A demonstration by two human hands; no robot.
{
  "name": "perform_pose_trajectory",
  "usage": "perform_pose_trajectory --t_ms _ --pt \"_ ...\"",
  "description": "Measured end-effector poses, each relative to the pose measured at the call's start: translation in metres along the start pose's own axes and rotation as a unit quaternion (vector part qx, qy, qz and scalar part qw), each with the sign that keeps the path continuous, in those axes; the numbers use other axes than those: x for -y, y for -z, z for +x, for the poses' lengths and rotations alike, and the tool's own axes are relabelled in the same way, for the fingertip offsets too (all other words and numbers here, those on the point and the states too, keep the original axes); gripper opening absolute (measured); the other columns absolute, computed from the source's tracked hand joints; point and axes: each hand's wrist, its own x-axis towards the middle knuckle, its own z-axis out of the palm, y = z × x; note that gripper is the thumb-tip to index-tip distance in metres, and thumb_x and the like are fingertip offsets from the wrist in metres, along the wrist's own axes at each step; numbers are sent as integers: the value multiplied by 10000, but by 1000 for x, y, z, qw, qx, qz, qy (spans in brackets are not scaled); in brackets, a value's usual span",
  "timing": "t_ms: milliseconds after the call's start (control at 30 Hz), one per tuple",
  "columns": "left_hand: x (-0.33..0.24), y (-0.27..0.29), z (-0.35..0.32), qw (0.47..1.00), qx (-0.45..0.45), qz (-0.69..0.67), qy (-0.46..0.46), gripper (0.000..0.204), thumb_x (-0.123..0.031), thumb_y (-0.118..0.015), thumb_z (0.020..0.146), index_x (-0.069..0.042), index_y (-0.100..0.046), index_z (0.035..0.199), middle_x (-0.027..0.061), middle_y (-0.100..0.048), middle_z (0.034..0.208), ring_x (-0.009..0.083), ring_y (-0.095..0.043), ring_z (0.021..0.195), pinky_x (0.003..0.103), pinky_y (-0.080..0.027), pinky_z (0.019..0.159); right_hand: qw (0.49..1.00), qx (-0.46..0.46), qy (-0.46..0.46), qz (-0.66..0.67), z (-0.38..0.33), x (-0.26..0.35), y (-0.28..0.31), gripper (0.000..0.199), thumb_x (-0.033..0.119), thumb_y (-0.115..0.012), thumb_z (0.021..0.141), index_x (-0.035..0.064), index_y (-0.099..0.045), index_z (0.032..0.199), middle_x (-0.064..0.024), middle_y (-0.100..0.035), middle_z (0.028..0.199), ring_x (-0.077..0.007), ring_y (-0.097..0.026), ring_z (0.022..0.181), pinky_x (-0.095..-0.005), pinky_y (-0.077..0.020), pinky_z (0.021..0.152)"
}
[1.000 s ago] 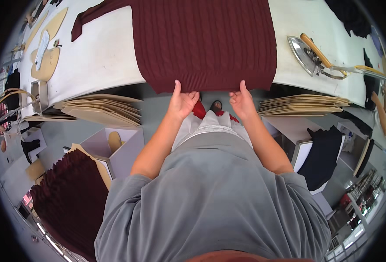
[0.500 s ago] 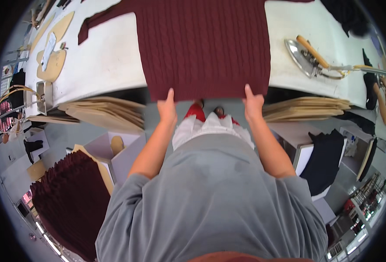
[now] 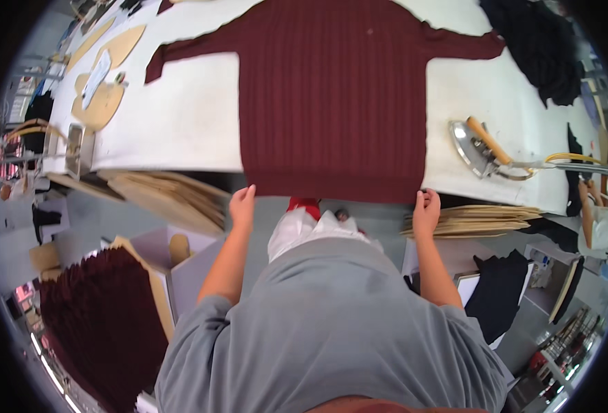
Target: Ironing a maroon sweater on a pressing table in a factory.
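Observation:
A maroon cable-knit sweater (image 3: 333, 103) lies spread on the white table (image 3: 180, 124), its sleeves out to both sides and its hem hanging just past the near edge. My left hand (image 3: 243, 205) pinches the hem's left corner. At the right corner, my right hand (image 3: 426, 210) has its fingers closed on the same hem. The ribbed band is stretched straight between the two hands. To the right of the sweater rests a steam iron (image 3: 479, 148) with a wooden handle and a metal soleplate, untouched.
Tan flat boards (image 3: 101, 103) lie on the table's left side. More board stacks (image 3: 170, 199) sit beneath the table edge. Dark garments (image 3: 538, 48) are heaped at the far right. A maroon knit pile (image 3: 101, 323) is at lower left, and a black garment (image 3: 500, 292) hangs at right.
The hem has been drawn lower in view and its corners are farther apart. Both hands have moved outward with it, and more of the sweater's upper part and right sleeve shows.

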Motion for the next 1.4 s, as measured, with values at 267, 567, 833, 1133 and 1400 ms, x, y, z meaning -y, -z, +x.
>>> perform_pose_trajectory --t_ms 267,567,833,1133,1400 --pt "-194 -92 67 808 -77 291 -506 503 -291 -695 966 -16 -587 1374 157 -618 1348 309 -592 1240 379 -471 1060 956 -21 277 -92 159 167 -60 306 197 -657 994 9 -637 1234 -141 -677 1149 -297 -660 987 -388 -535 884" --pt "-415 -252 187 731 18 375 -570 520 -345 -704 953 -70 -621 1386 120 -638 1355 313 -604 1250 396 -497 1041 912 63 370 -164 330 293 -134 324 262 -644 1002 18 -653 1216 -140 -693 1177 -351 -670 1057 -404 -536 913" --pt "-508 -357 279 693 -3 514 -505 394 -424 -593 1023 -137 -732 1255 84 -710 1186 298 -680 1058 391 -549 925 882 4 419 -215 509 373 -262 361 357 -551 1056 68 -701 1212 -97 -701 1190 -326 -672 1061 -407 -539 933" --pt "-534 -347 262 663 41 556 -500 528 -543 -514 1042 -106 -706 1267 75 -697 1257 288 -676 1097 350 -523 942 880 129 396 -229 532 403 -266 388 417 -480 1076 105 -698 1156 -94 -677 1149 -307 -663 986 -411 -541 920" --pt "-468 -258 306 652 -109 547 -514 660 -620 -539 1013 -60 -627 1353 156 -685 1239 294 -672 1133 367 -536 930 857 -36 353 -374 535 315 -210 486 483 -591 1021 77 -679 1274 -119 -700 1193 -329 -693 989 -388 -562 864"
